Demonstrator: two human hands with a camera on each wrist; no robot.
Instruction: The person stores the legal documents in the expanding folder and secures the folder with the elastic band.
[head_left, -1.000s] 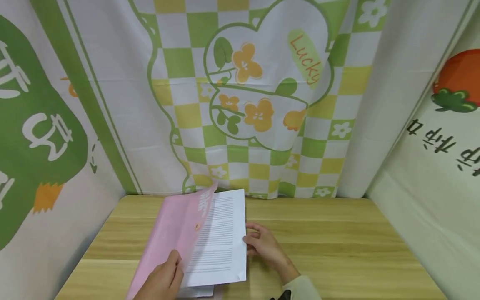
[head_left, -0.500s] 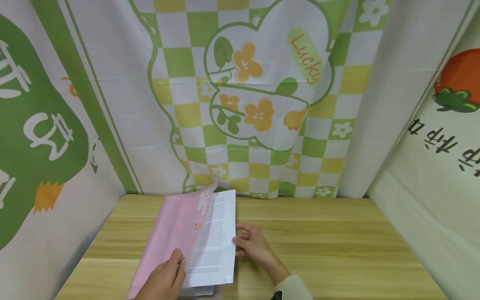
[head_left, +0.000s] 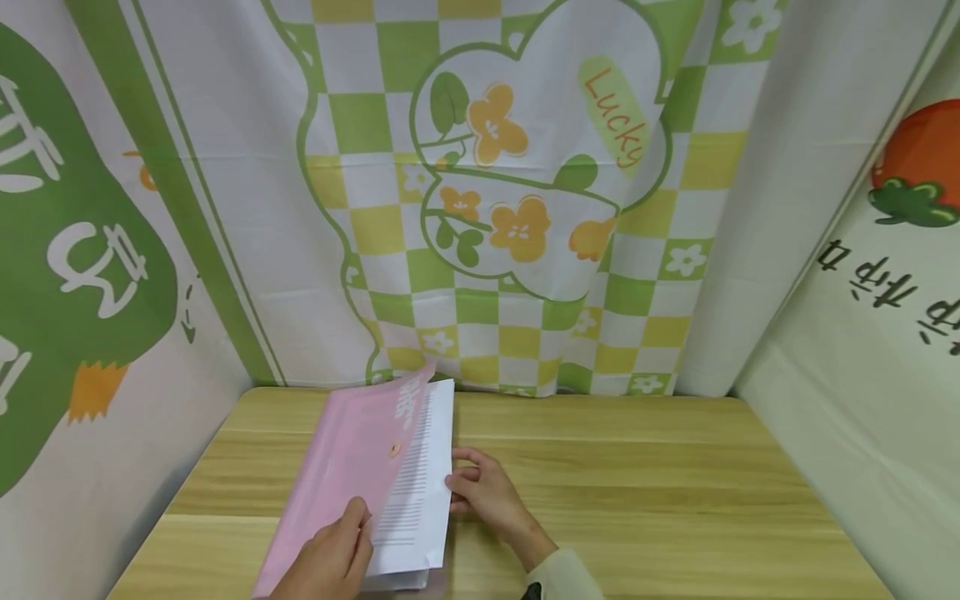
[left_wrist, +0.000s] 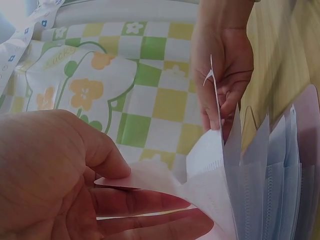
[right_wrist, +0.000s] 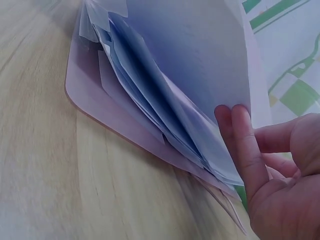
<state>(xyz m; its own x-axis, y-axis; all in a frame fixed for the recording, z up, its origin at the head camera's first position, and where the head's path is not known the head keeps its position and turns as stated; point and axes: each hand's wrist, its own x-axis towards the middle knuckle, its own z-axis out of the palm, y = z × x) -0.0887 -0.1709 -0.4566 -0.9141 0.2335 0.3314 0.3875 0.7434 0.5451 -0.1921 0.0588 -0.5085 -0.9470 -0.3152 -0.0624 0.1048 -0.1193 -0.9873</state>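
A pink translucent document folder (head_left: pixel 341 467) with a small button lies on the left half of the table, its cover lifted. My left hand (head_left: pixel 327 554) pinches the edge of that cover between thumb and fingers. Partly inside the folder is a white printed sheet (head_left: pixel 431 500), standing at a slant under the cover. At its right edge my right hand (head_left: pixel 487 496) pinches the sheet, thumb on one face and fingertips on the other. In the right wrist view, several more papers and clear sleeves (right_wrist: pixel 145 85) fan out behind it over the pink back cover (right_wrist: pixel 90 82).
The wooden table (head_left: pixel 637 483) extends to the right of the folder. A checkered curtain (head_left: pixel 517 333) hangs along the table's back edge, with printed cloth walls on the left and right. A thin elastic loop (right_wrist: pixel 222 200) sticks out from the folder's edge.
My right hand has moved left with the sheet, so more of the sheet is under the pink cover. My left hand keeps its grip on the cover almost in place.
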